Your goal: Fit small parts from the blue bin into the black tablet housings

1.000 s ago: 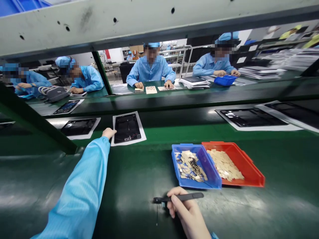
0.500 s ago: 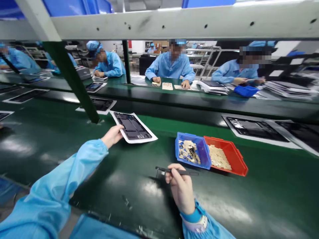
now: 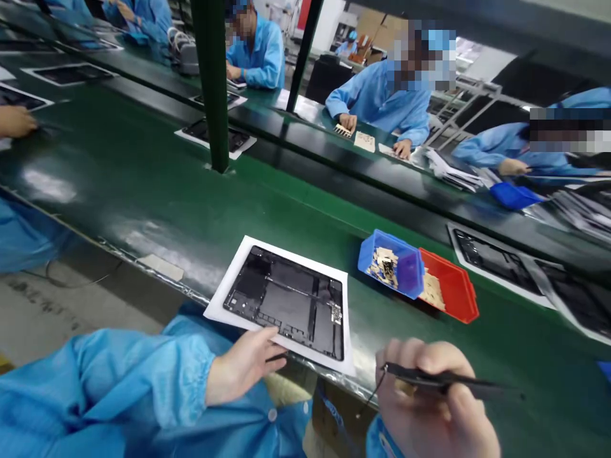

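A tablet back housing (image 3: 286, 299), dark inside with a board and cables, lies on a white sheet (image 3: 220, 310) at the bench's front edge. My left hand (image 3: 245, 366) is at its near side, fingers stretched out and apart, the uppermost reaching the edge of the sheet and housing. My right hand (image 3: 442, 401) grips black tweezers (image 3: 429, 376) to the right of the housing. From the tweezers' tip hangs a thin dark wire-like piece (image 3: 377, 391) with a tiny end. Blur hides finer detail of this hand.
Beyond my right hand stand a blue bin (image 3: 389, 264) with small beige and black pieces and a red bin (image 3: 451, 286) with beige pieces. More housings (image 3: 496, 261) lie to the right. A green post (image 3: 210, 89) rises from the bench. Co-workers (image 3: 382, 95) sit opposite.
The housing on its sheet came down from the raised left hand onto the bench's near edge. My left hand loosened from it. My right hand moved right and nearer with the tweezers; the view turned.
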A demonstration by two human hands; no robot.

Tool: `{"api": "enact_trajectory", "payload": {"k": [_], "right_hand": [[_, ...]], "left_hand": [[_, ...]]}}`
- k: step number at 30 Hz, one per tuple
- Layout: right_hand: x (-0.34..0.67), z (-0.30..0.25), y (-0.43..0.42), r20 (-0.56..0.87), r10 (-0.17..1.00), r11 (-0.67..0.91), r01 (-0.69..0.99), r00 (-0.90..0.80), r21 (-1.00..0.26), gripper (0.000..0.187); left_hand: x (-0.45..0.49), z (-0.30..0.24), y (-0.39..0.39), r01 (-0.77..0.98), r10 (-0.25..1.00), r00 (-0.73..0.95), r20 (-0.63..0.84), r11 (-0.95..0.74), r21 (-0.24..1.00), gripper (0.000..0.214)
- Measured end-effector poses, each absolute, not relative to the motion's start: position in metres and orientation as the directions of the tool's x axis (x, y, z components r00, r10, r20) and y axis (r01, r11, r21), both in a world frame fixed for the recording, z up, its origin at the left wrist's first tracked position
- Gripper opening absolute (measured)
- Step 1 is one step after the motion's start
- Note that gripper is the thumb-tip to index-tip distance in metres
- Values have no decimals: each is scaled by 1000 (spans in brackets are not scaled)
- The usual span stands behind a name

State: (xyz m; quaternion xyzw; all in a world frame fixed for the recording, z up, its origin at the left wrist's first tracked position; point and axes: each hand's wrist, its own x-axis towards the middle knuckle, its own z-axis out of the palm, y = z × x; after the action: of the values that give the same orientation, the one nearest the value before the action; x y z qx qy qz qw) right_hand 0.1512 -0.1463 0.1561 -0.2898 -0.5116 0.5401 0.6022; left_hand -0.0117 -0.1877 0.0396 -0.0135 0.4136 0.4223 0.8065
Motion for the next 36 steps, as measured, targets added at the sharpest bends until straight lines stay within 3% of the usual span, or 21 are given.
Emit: {"api": "enact_trajectory", "payload": {"k": [3,5,7,8,9,10,13,17,23,29,36], "right_hand": [[140,156,-135,273,956,218,-369,-102,-903,15],[130,151,-121,239,965,183,-379,-106,-907,13],[116,141,-102,179,979,128,-394,-95,-910,11],[107,133,-91,133,987,88,-406,-85,-910,10],[98,125,-79,78,995,41,-422,-70,-906,10],[88,116,-67,17,998,-10,-438,-57,-899,10],[64,83,-35,-103,995,-101,-434,-19,-895,13],[52,48,-17,-89,993,-57,-358,72,-932,13],[55,31,-21,-64,990,-45,-150,125,-988,10],[52,33,-24,-74,997,-77,112,23,-991,14],[48,37,-21,-135,990,-116,337,-35,-934,16]], "left_hand": [[-34,49,-194,-376,517,561,-647,855,357,26],[-56,58,-183,-75,492,672,-553,788,611,25],[-80,63,-153,125,671,663,-332,338,933,23],[-91,62,-131,216,786,603,-136,3,976,21],[-102,60,-106,326,851,522,66,-270,906,20],[-111,55,-81,457,868,453,205,-423,782,21],[-127,37,-19,665,835,444,325,-551,505,25],[-129,21,7,629,759,585,287,-648,430,21],[-138,25,0,543,728,611,311,-671,505,19],[-159,30,-10,525,752,614,240,-616,587,16],[-164,30,-15,550,754,639,151,-585,596,13]]}}
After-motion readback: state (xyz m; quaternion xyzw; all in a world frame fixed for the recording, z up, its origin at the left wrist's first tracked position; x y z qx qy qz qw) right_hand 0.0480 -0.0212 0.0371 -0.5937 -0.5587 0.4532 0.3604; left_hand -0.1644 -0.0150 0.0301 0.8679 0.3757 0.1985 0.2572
